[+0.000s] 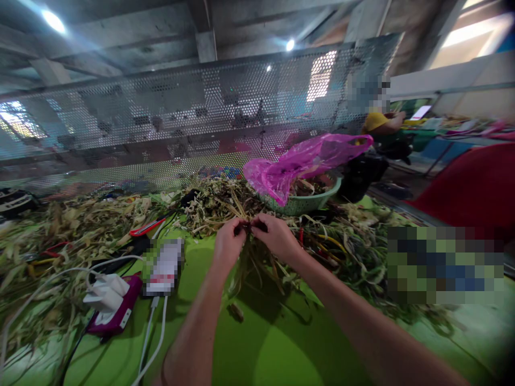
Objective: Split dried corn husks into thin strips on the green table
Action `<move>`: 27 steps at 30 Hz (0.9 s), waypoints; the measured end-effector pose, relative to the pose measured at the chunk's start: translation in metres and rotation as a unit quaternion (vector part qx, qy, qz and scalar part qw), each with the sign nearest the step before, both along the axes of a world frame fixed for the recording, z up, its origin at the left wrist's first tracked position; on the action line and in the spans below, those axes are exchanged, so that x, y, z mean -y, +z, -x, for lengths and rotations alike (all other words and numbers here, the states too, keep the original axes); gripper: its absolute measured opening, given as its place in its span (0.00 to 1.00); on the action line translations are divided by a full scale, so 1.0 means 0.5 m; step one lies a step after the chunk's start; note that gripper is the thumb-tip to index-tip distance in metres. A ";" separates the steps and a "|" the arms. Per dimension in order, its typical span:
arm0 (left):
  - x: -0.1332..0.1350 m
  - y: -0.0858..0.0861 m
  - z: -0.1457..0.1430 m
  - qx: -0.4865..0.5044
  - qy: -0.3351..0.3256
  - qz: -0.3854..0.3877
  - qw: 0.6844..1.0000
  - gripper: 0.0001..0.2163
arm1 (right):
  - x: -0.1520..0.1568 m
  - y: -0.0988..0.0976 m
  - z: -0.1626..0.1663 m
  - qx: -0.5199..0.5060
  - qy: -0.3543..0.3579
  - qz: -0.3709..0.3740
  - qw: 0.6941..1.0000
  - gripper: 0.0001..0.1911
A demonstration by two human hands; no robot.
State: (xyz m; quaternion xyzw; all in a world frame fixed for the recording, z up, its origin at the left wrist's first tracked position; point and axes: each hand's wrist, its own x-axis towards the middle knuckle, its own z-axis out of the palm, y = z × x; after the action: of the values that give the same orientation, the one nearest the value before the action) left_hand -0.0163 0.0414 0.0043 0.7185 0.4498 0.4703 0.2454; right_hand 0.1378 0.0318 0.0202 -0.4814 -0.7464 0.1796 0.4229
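Note:
Both hands meet over the middle of the green table (pixel 249 343), fingertips nearly touching. My left hand (pixel 231 244) is closed in a pinch on a bundle of dried plant stalks (pixel 257 262). From the other side, my right hand (pixel 273 236) pinches the same bundle close to its gathered part. Pale stalks stick up behind my fingers, and looser greenish ends hang down below them. Exactly what lies between the fingertips is small and partly hidden. A brown scrap (pixel 235 312) rests on the table below my hands.
Heaps of dried leaves (pixel 60 230) cover the left; greener stalks (pixel 362 257) lie right. Behind are a green basket (pixel 309 203) and a pink plastic bag (pixel 306 161). A phone (pixel 164 268), a purple power strip (pixel 116 316) with cables and a red-handled tool (pixel 147 228) lie left.

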 end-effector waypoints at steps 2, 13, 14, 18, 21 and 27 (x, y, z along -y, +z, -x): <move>-0.002 0.000 0.002 0.034 -0.026 0.027 0.999 0.08 | -0.001 -0.001 -0.001 -0.009 0.006 0.002 1.000 0.03; 0.009 0.020 0.005 0.082 -0.021 0.082 0.993 0.04 | -0.006 -0.004 -0.007 -0.038 0.017 0.002 0.999 0.05; 0.008 0.020 0.006 0.083 -0.017 0.083 0.993 0.04 | -0.007 -0.005 -0.007 -0.037 0.017 0.003 0.999 0.04; 0.010 0.020 0.004 0.092 0.007 0.089 0.992 0.03 | -0.008 -0.008 -0.005 -0.031 0.020 0.026 0.999 0.04; 0.011 0.020 0.001 0.125 0.002 0.098 0.987 0.04 | -0.009 -0.009 -0.002 -0.033 0.021 0.045 0.998 0.05; 0.009 0.017 0.002 0.134 -0.004 0.117 0.984 0.04 | -0.010 -0.012 0.000 -0.021 0.020 0.060 0.998 0.04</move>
State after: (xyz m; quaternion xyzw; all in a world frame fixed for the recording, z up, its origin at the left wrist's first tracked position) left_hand -0.0173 0.0369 0.0128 0.6173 0.4620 0.5051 0.3878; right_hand 0.1376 0.0368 0.0140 -0.4871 -0.7345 0.2427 0.4054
